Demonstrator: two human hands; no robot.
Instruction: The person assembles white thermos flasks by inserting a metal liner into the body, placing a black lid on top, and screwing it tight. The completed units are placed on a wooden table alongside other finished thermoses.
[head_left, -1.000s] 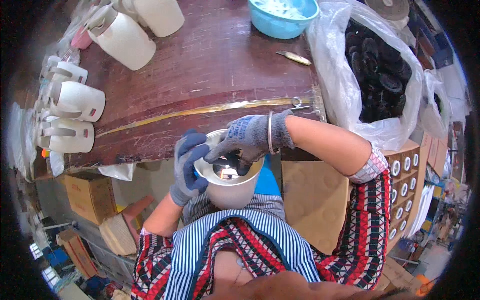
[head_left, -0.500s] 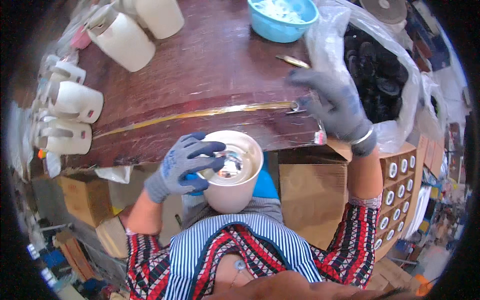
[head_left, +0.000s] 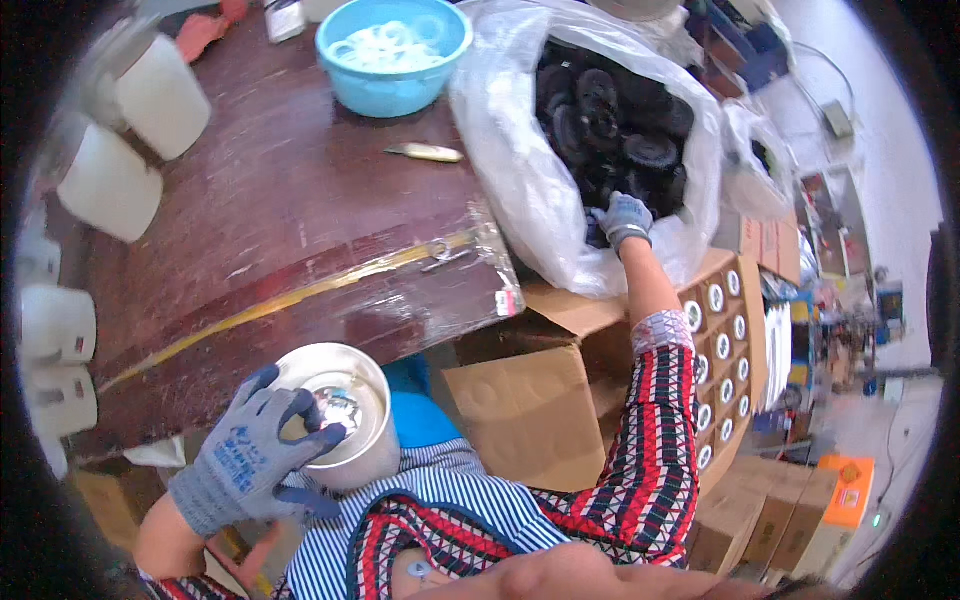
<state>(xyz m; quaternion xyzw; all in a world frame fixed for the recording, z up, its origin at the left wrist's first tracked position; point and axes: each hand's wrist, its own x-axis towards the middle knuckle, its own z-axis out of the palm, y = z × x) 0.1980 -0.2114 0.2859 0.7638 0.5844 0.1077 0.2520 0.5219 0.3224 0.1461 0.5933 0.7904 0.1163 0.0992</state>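
My left hand [head_left: 252, 452], in a grey work glove, grips a white round pot body [head_left: 372, 455] at my lap. Its fingers reach over the rim toward a shiny silver piece [head_left: 338, 410] inside the opening, and the thumb lies along the side. Off to the right, my gloved right hand [head_left: 628, 218] reaches into a large clear plastic bag [head_left: 497, 165]. It is down among black round plastic parts [head_left: 650, 150]. Its fingertips are partly hidden there, so whether they hold a part cannot be seen.
On the dark red table [head_left: 290, 220] stand a blue basin [head_left: 385, 90] of white rings, a small knife-like tool [head_left: 428, 152] and several white jugs [head_left: 115, 180] at left. Below the bag are an open cardboard box [head_left: 525, 420] and a divided carton [head_left: 715, 350] holding white round-ended items.
My right hand has gone from above the table's right edge into the bag of black parts. The view has turned to the right. My left hand stays on the pot body.
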